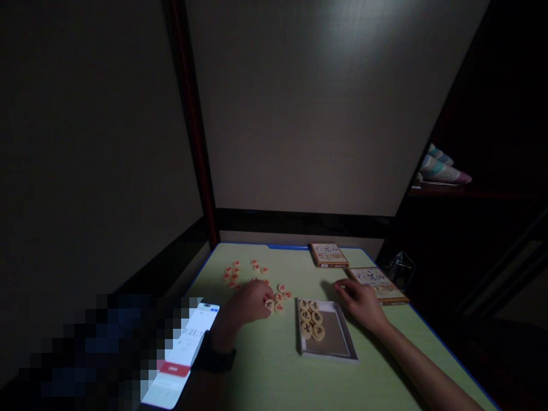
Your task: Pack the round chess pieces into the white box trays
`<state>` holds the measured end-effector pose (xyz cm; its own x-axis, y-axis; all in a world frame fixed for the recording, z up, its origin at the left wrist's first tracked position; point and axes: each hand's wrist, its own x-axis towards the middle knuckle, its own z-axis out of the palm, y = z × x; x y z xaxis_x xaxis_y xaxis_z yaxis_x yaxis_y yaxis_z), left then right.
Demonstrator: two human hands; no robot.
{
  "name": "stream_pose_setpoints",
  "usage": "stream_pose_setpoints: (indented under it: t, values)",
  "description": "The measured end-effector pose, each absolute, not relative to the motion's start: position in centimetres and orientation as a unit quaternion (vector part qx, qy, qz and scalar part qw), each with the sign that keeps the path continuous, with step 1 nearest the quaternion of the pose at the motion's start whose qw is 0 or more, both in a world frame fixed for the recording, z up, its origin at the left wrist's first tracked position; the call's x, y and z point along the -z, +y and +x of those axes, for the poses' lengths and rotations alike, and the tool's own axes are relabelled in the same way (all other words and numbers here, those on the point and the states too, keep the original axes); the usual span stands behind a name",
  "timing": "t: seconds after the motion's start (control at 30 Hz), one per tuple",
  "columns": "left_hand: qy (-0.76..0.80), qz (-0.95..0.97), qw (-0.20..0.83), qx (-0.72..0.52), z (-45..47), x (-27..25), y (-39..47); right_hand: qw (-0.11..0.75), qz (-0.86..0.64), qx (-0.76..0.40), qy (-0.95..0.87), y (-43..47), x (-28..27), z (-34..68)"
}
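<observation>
My left hand (254, 301) is closed on a round wooden Chinese chess piece (269, 305), held upright at its fingertips with its marked face showing. Beside and below it lie several red-marked pieces (279, 297); some are partly hidden by the hand. Just right of the middle sits a shallow open box (350, 342) with several black-marked pieces (317, 317) laid in rows along its left side. Past the box's right edge, my right hand (362, 302) hovers or rests with fingers loosely bent and slightly apart, holding nothing that I can make out.
A closed box (329, 254) stands at the table's far edge, and a printed box lid (377, 283) lies at the right. More red-marked pieces (233, 274) are scattered far left. A lit phone (182, 354) showing a timer is at the near left. Panels (299, 114) rise behind the table.
</observation>
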<state>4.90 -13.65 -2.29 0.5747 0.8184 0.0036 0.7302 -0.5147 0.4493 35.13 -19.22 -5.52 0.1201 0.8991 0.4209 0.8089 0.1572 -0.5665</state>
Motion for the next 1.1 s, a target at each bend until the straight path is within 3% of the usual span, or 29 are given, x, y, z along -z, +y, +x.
stream_pose_setpoints:
  t: [0.5, 0.67, 0.77, 0.9, 1.1]
  values:
    - [0.503, 0.853, 0.126, -0.062, 5.9, 1.3, -14.1, 0.381, -0.644, -0.077, -0.659, -19.1, 5.6, 35.2]
    - [0.484, 0.848, 0.145, -0.160, 6.4, 0.7, -13.9, 0.444, -0.635, -0.113, -0.622, -19.2, 5.0, 34.5]
    - [0.438, 0.840, 0.163, -0.276, 8.2, 0.5, -14.7, 0.515, -0.591, -0.216, -0.582, -19.6, 4.3, 33.0]
    - [0.348, 0.832, 0.174, -0.395, 11.5, 0.6, -16.3, 0.565, -0.440, -0.468, -0.519, -20.2, 3.5, 30.5]
    - [0.253, 0.861, 0.148, -0.416, 14.5, 1.1, -17.1, 0.606, -0.272, -0.635, -0.394, -20.5, 3.3, 29.8]
